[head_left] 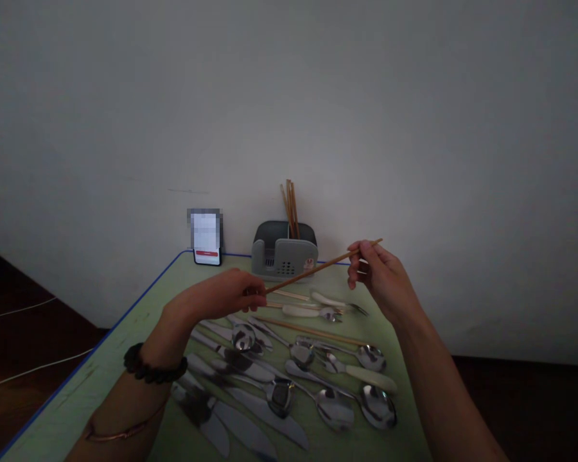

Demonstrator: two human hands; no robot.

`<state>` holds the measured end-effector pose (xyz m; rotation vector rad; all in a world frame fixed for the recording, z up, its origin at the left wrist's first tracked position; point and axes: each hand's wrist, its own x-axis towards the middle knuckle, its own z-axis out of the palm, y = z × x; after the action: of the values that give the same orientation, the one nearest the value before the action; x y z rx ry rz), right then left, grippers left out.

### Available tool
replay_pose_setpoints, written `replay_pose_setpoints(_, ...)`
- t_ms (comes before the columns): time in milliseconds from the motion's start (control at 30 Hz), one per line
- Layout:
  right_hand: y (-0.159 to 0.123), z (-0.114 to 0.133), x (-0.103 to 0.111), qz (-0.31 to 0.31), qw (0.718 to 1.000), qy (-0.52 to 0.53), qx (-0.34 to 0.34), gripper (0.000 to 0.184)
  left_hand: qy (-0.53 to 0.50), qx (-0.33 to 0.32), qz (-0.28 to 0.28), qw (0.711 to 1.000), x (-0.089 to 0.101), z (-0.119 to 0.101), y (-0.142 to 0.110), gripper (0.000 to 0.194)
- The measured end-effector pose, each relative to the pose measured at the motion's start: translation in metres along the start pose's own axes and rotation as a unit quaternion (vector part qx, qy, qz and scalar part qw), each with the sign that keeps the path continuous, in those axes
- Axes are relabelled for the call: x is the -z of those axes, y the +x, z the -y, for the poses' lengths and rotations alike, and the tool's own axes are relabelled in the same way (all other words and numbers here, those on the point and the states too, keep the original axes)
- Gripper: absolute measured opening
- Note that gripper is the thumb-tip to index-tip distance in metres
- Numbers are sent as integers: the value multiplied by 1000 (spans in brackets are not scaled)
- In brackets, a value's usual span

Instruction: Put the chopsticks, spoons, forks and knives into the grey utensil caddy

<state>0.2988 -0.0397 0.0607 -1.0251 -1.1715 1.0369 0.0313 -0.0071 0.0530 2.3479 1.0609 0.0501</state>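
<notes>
I can't see the left end of the chopstick (318, 269), my left grip (234, 293) covers it; the phone (205, 237) is pixelated mush up top, the upright sticks (293, 208) have their lower ends hidden in the grey holder (293, 253), knives (241, 420) are kinda blurry, tabletop (149, 314) chopped at the bottom

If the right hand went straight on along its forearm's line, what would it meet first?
Probably the wall: the right hand, pinching a chopstick, seems lined up to pass right of the gray holder. Depth is unclear from this one view.
</notes>
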Motion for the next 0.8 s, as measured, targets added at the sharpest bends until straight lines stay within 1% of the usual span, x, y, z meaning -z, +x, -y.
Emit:
replay_pose_setpoints(133, 0, 2, 2, -24, 999, 10, 25, 30, -20, -11, -7, 1000, 0, -1, 0, 31)
replay_pose_setpoints(267, -3, 3, -3, -2, 999, 1, 35, 27, -13, -8, -19, 1000, -1, -1, 1, 31)
replay_pose_setpoints(400, -6, 3, -6, 14, 999, 4, 35, 26, 27, -10, -32, 999, -1, 2, 2, 30)
replay_pose_setpoints(633, -5, 5, -2, -29, 997, 11, 77, 25, 43, -16, -57, 997, -2, 5, 4, 31)
replay_pose_setpoints(800, -6, 5, -4, -22, 998, -3, 65, 25, 43, 4, -57, 997, -2, 8, 4, 30)
